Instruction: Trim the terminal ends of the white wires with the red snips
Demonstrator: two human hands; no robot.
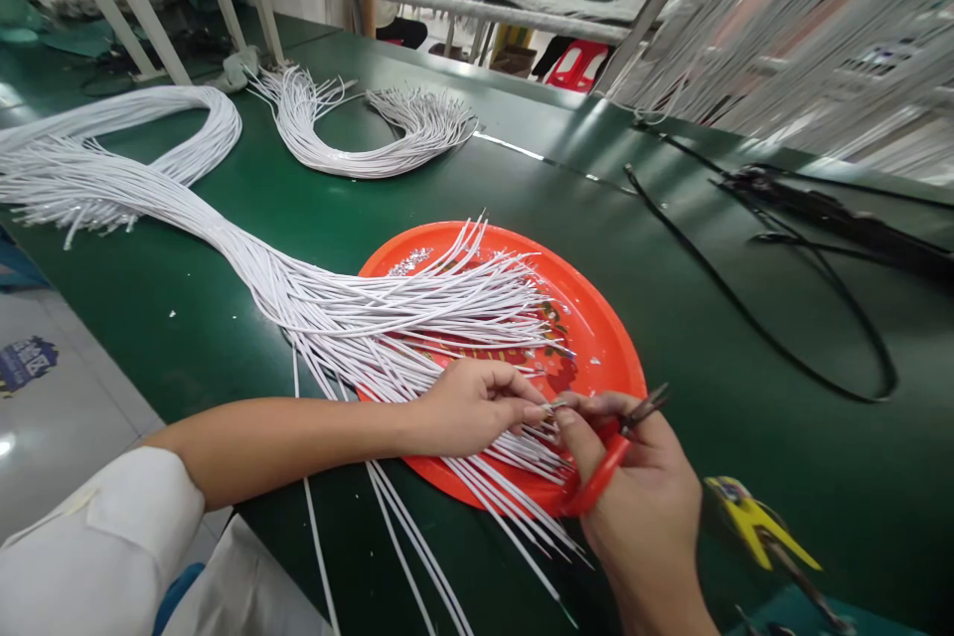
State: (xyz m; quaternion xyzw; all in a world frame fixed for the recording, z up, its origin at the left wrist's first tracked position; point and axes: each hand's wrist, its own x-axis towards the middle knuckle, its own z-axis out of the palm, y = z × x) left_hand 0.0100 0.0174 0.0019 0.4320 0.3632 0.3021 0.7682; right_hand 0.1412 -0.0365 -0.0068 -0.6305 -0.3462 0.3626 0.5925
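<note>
My left hand [477, 405] is closed in a pinch at the end of a white wire, over a round red tray [622, 343]. My right hand [648, 487] meets it fingertip to fingertip at the wire end. It also holds red-handled scissors [607, 477] in the palm, with the short dark blades pointing up and right. Too small to make out is what lies between the fingertips. A thick bundle of white wires [335, 303] fans out across the tray, with dark or bare tips. Small shiny metal pieces [409, 261] lie on the tray's far left side.
Two more wire bundles, one curved [358, 159] and one looped [216, 134], lie farther back on the green table [552, 179]. Black cables [805, 378] are at right, near yellow-handled pliers [756, 522]. White strands hang beyond the table, near a red stool [577, 67].
</note>
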